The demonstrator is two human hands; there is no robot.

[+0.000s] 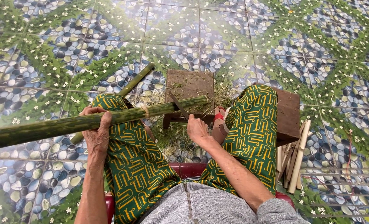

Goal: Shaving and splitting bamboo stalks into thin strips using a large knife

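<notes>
The person is wearing loose green trousers (134,166) printed with a yellow maze-like line pattern, a heathered grey zip-front top (209,207) with sleeves pushed up past the forearms, and a red-strapped sandal (218,117) on one foot.

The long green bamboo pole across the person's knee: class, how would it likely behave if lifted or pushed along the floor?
The bamboo pole looks straight and rigid, so it probably stays stiff. Being round, it would likely roll if pushed. It overhangs far past the left hand, so it may tip when lifted there.
</notes>
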